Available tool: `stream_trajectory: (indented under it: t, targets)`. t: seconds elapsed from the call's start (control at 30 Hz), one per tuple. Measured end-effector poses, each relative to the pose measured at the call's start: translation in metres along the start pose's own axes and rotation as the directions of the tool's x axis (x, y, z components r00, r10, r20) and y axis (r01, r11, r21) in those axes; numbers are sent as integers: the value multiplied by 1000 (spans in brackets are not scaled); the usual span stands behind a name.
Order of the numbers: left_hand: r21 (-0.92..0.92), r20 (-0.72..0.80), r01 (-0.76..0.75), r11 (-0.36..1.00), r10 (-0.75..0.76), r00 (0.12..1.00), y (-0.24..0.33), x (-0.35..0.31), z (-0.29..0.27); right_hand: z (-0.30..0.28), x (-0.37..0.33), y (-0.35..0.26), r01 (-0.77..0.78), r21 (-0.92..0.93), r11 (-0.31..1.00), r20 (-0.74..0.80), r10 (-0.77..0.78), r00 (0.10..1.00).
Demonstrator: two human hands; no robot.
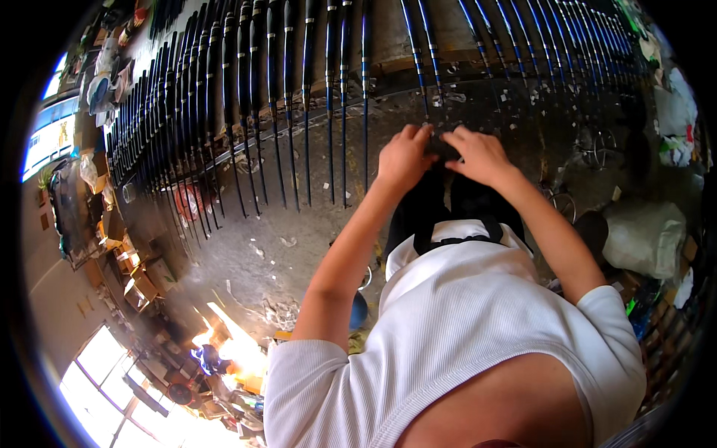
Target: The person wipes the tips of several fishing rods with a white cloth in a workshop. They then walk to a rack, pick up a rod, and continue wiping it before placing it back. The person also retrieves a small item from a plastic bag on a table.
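My white shirt lies foremost. Beyond it, my left hand and right hand, fingers partly bent, flank a small dark object; whether either grips it, I cannot tell. Long rods are already ranged ahead; how much handling remains is not shown.

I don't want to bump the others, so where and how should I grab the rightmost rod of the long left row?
Probably grip this rod on its thicker upper part, coming from the right: the gap to the next rod there is wider than to its left neighbour. Its lower part is thinner, likely a weaker hold.
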State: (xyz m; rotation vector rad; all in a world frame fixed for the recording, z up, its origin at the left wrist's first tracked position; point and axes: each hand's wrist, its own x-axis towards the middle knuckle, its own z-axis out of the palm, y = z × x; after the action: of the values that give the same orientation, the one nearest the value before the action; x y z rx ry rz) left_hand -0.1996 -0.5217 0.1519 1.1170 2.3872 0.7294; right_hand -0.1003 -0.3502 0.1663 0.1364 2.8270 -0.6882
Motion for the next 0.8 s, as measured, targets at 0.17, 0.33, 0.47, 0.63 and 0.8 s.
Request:
stream_trajectory:
  t: [0.17,0.33,0.47,0.63,0.8]
  targets:
    - [137,73,-12,991,2,997,-1,4,42,33,-5,14,26,-42,999,-12,-26,1000]
    - [30,42,-56,998,54,998,22,30,75,23,-11,42,-85,-66,994,-65,81,995]
    - [-38,111,-22,999,26,994,42,41,69,0,-21,50,-86,-58,995,-48,83,995]
    - [-125,52,41,991,-35,998,42,11,28,-17,-29,35,-82,26,996,-156,85,984]
    - [31,-159,233,972,-225,961,3,-46,-17,-23,-23,9,45,133,990,-93,-33,995]
